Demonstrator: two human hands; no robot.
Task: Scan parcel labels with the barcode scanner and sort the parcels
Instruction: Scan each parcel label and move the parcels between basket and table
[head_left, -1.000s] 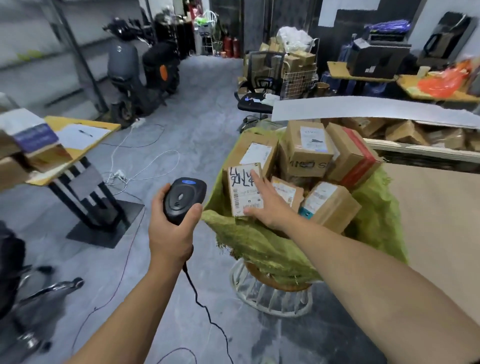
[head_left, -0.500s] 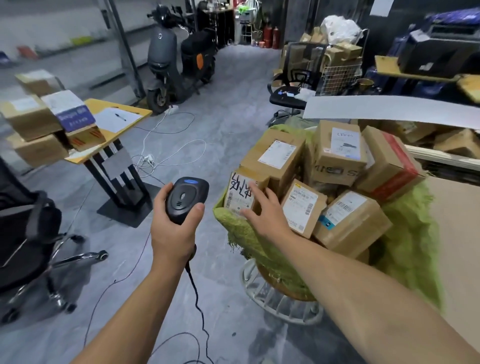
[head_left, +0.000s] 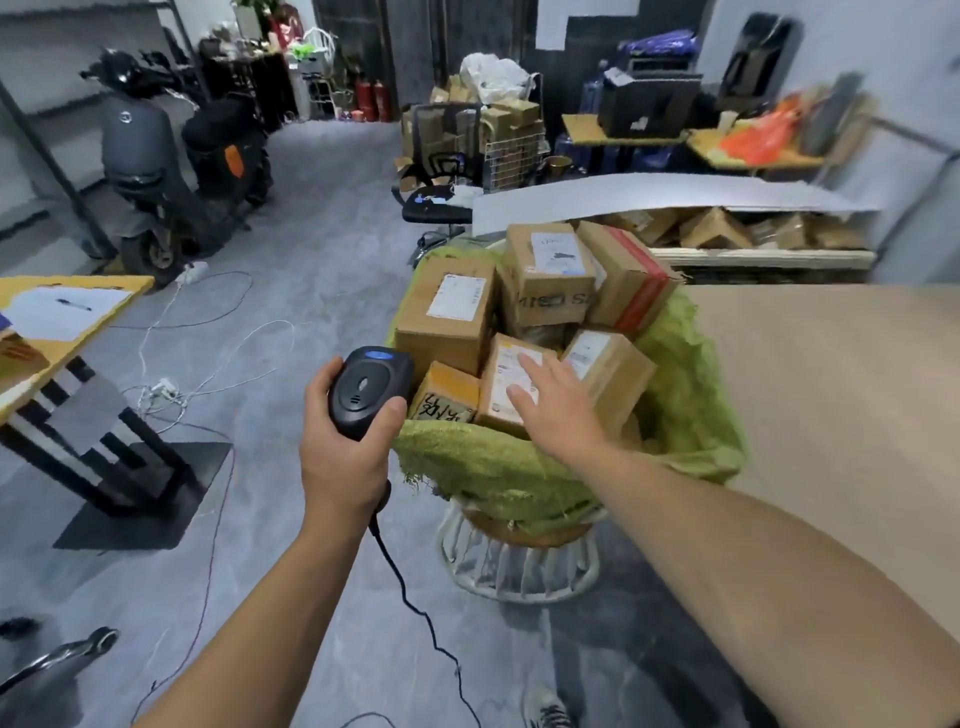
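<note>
The parcel (head_left: 498, 397) in hand is a small brown cardboard box with a white label (head_left: 511, 370) on its upturned face. It lies tilted at the front of the green sack (head_left: 493, 467), wedged between a smaller handwritten box (head_left: 447, 400) and another labelled box (head_left: 610, 371). The right hand (head_left: 558, 415) lies over it, fingers (head_left: 537, 371) straight and spread across the label, gripping nothing yet; whether the palm presses the cardboard or hovers just above it I cannot tell. The box looks light and stiff, with dry cardboard that should not slip. The best hold is probably thumb on one side wall and fingers on the opposite one, leaving the label bare for scanning. Its neighbours lean on it, so lifting it could let them slide. Just left of the sack's front rim the left hand (head_left: 345, 462) grips the black scanner (head_left: 366, 389), fingers curled round its body, head aimed toward the pile. The scanner's cable (head_left: 410, 597) trails to the floor below the sack. Larger boxes (head_left: 550, 275) fill the back of the sack, which sits on a white wire stand (head_left: 519, 569). A tan counter (head_left: 831, 415) lies right of the sack, a yellow counter (head_left: 119, 286) with paper well to its left, and a scooter (head_left: 156, 156) far beyond that.
</note>
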